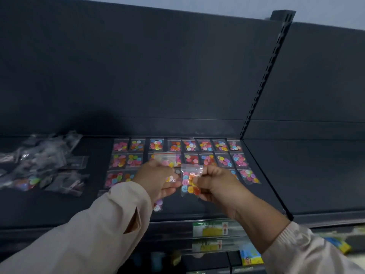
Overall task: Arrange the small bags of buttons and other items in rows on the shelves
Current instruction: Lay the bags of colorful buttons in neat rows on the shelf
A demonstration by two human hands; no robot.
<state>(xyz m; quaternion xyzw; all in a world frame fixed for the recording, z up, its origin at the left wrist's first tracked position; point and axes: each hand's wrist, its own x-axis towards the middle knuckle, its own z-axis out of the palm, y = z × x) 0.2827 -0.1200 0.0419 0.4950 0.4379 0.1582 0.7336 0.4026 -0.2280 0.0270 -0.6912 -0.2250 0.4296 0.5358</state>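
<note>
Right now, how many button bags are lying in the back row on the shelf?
8, side by side, left to right: bag 1, bag 2, bag 3, bag 4, bag 5, bag 6, bag 7, bag 8. None looks hidden.

Dark shelf [94,147] carried the lot. Bags of buttons [156,144] lay flat in tidy rows at the back right: eight across the rear row, a second row just in front, a third partly hidden. Over on the left sat a loose heap of clear bags [41,161], well apart. One lone bag [158,206] lay nearer the front edge.
</note>
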